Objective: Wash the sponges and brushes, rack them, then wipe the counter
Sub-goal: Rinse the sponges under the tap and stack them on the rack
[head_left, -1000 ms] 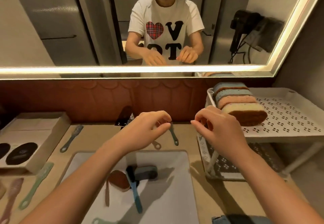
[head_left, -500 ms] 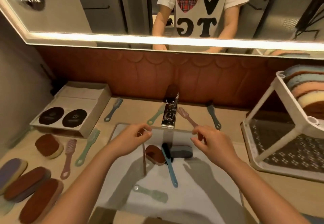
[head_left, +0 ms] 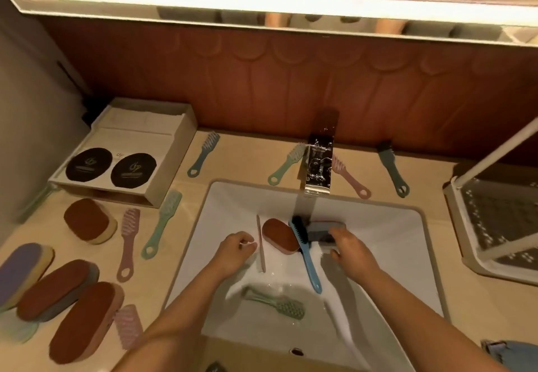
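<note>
Target is the grey sponge [head_left: 321,229]. It sits in the sink [head_left: 393,240] just below the tap [head_left: 318,165], right of centre, with its long axis running left-right across the basin.

The right hand [head_left: 352,252] is the nearer one and is already on it. Its fingers [head_left: 334,251] curl over the near right end, which looks like a grasp. I can't see how far under they reach.

Main obstacle is the blue brush [head_left: 305,255]. Its head leans on the sponge's left end and its handle points back toward the person. The brown sponge [head_left: 279,235] touches the brush head from the other side. My read is that lifting the grey sponge up and to the right would clear the brush, while dragging it left would pull the brush along.

The left hand [head_left: 235,251] is in the left of the sink with its fingers curled in. It is just beside the pink brush [head_left: 260,243], which lies edge-on with its long axis front-to-back. I can't tell whether it's pinching the brush or holding nothing.

A green brush [head_left: 276,304] lies flat in the near part of the sink, apart from both hands.

Stage looks like early washing. More sponges [head_left: 72,293] are on the left tabletop [head_left: 247,162], and the rack [head_left: 454,220] is well off to the right.
</note>
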A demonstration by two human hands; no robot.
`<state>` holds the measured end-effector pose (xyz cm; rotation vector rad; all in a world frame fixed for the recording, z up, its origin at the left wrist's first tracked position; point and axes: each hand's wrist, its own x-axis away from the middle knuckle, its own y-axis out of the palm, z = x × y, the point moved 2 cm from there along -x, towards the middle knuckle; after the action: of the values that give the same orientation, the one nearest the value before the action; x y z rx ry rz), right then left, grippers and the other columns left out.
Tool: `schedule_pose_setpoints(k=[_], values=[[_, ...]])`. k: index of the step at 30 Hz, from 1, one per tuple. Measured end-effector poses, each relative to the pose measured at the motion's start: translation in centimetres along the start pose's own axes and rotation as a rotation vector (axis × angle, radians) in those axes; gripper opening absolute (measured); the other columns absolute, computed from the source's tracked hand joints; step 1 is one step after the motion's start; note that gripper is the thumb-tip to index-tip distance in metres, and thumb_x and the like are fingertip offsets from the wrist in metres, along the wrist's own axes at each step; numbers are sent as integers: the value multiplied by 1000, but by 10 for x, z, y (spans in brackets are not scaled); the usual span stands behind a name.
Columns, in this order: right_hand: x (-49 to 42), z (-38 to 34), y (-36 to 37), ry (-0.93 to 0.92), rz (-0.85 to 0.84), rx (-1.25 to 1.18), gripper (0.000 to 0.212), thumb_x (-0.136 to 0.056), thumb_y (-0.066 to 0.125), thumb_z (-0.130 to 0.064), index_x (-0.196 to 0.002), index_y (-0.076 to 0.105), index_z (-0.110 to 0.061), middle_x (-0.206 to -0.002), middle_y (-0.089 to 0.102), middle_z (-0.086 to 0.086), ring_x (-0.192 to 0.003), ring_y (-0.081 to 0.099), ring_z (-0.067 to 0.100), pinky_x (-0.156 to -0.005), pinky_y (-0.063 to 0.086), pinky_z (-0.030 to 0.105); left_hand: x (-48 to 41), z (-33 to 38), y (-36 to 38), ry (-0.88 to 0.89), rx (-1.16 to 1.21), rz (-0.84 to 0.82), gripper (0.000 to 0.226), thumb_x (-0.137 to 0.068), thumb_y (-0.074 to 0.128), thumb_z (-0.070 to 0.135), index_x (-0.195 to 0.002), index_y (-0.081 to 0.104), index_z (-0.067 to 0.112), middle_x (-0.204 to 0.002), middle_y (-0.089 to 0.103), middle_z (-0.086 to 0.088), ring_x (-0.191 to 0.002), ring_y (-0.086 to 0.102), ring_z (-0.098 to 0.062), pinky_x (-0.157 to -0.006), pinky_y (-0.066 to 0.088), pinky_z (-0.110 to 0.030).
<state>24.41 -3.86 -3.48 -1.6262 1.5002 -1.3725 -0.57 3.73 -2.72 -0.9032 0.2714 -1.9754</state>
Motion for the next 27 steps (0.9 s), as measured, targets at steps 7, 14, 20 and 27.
schedule_pose_setpoints(k=[7,14,20,27], values=[[-31,11,21,88,-42,105,65,-89,52,-14,-146,21,-13,-154,19,8,-135,32,27,-107,33,35,-14,-3,-4,-91,291,64,14,-92,49,10,-93,62,15,-94,58,-3,-90,56,-23,-81,52,-39],[-36,20,37,148,-32,332,57,-91,50,-28,-142,24,-20,-133,42,10,-111,47,27,-87,46,35,-32,-6,4,-83,263,21,10,-90,54,10,-84,61,14,-87,60,0,-85,56,-20,-82,50,-37],[-42,17,47,226,-60,421,37,-91,51,-22,-128,47,-21,-126,46,8,-115,42,27,-88,39,34,-43,-11,23,-82,205,-35,10,-92,53,18,-94,63,15,-100,62,-3,-98,58,-21,-89,46,-33],[-45,31,59,255,-110,179,38,-90,53,-32,-123,49,-13,-126,49,10,-111,49,27,-86,43,35,-60,-14,40,32,-60,-20,20,-89,57,22,-105,62,10,-113,59,-8,-99,53,-16,-82,40,-25]])
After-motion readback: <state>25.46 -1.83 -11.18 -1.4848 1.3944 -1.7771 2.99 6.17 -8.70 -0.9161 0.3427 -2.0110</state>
